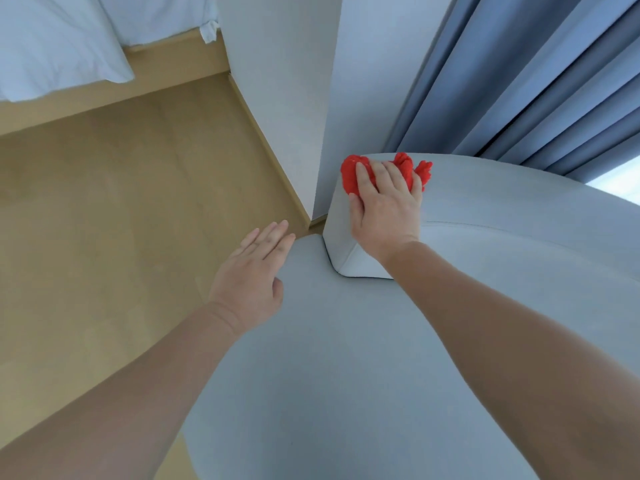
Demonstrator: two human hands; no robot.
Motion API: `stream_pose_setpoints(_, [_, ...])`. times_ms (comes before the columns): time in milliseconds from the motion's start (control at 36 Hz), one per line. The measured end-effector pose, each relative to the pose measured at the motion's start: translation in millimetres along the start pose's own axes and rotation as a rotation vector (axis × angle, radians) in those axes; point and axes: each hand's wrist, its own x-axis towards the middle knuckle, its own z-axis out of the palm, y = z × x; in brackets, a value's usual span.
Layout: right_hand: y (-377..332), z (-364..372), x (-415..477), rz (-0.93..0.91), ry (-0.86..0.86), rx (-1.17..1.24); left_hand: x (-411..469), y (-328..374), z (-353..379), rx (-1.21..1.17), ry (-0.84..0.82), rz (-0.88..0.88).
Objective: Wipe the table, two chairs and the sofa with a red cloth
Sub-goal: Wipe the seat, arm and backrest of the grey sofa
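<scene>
The red cloth [356, 174] lies bunched on the top edge of the sofa [346, 341] backrest, at its left end corner. The right hand [384, 206] presses flat on the cloth, fingers spread over it, with red folds showing past the fingertips. The left hand [252, 278] is open and empty, fingers straight, held over the left edge of the sofa seat. Behind the backrest hangs a blue curtain [519, 81] beside a white wall [277, 81]. A wooden floor [104, 202] lies to the left, with a bed [52, 39] beyond.
</scene>
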Motion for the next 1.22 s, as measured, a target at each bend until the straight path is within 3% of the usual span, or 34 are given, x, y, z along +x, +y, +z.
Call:
stream_pose_setpoints(139, [5, -17, 6, 0.023, 0.014, 0.168, -19, -12, -6, -0.039, 0.012, -0.006])
stream_pose_setpoints(389, [-48, -80, -11, 0.532, -0.132, 0.87, -22, 0, -52, -0.321, 0.203, 0.047])
stream_pose_setpoints(528, [-93, -115, -40, 0.69, -0.161, 1.187, -15, 27, -74, -0.501, 0.086, 0.08])
stream_pose_setpoints(694, [-104, -127, -68, 0.832, -0.317, 1.585, -20, 35, -67, -0.648, 0.089, 0.124])
stream_pose_setpoints(778, [-95, -129, -77, 0.78, -0.39, 1.598, -25, 35, -69, -0.675, 0.076, 0.125])
stream_pose_setpoints(889, [-71, -124, -93, 0.707, -0.519, 1.468, -23, 34, -64, -0.721, 0.217, 0.052])
stream_pose_setpoints(1056, [-36, -91, -128, 0.95, -0.286, 1.456, 4, 52, -57, -1.051, 0.322, -0.066])
stream_pose_setpoints(1222, [-23, -37, -163, 1.031, -0.086, 1.436, 73, 42, 1, -1.265, 0.274, 0.087])
